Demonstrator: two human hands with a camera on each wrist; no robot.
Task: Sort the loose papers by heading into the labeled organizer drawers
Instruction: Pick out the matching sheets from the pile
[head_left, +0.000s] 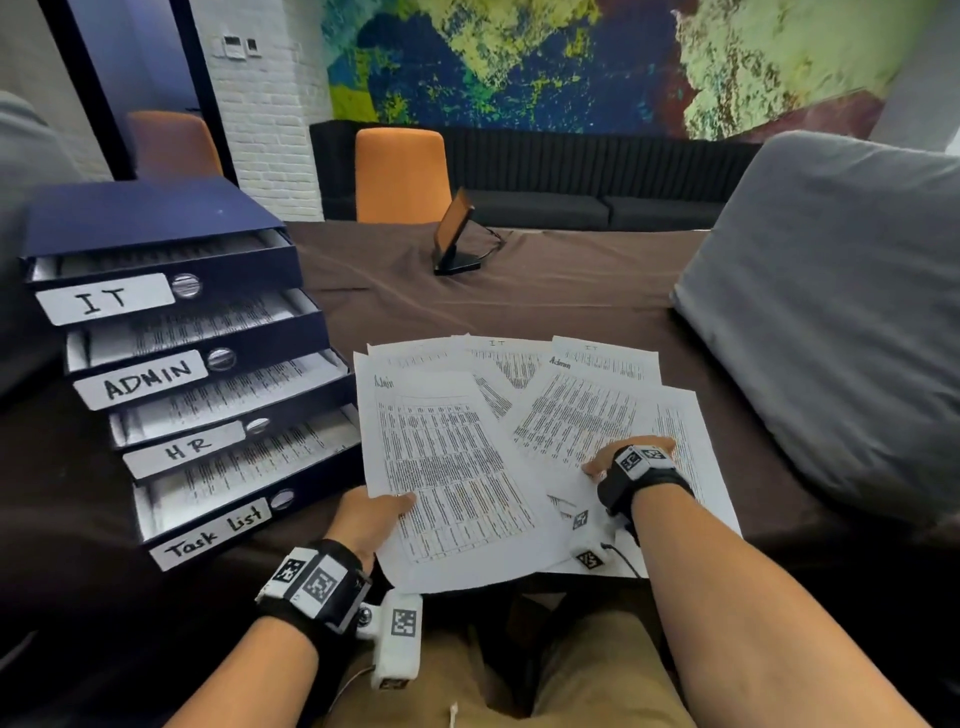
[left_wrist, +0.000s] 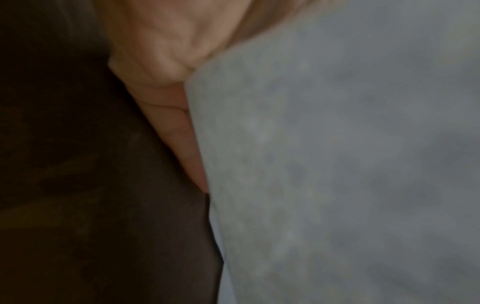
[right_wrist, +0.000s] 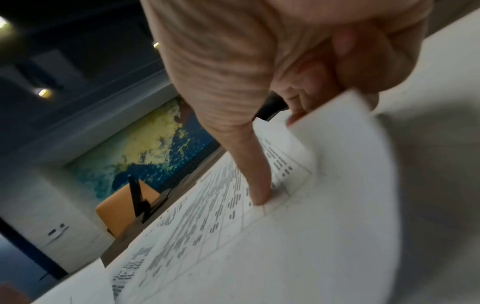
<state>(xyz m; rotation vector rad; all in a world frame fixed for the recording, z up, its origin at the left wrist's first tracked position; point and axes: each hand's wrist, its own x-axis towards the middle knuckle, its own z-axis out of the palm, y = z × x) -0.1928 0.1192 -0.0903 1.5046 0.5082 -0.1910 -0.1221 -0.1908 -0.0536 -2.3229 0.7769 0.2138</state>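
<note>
Brown-clothed table (head_left: 571, 291) setup: left hand (head_left: 371, 519) has a pinch grip on the Admin sheet (head_left: 447, 467) beside the organizer (head_left: 171, 364), right hand (head_left: 618, 457) curls around another sheet's edge, so I'd lift it flat and slide it squarely into the ADMIN drawer (head_left: 202, 343).

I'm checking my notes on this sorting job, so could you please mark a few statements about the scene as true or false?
1. The left hand holds a sheet headed Admin. True.
2. All four drawers of the organizer are pushed shut. False: they stand pulled out, with papers showing inside.
3. The IT drawer is the lowest. False: it is the top one; Task list is lowest.
4. The right hand rests on the spread papers. True.
</note>
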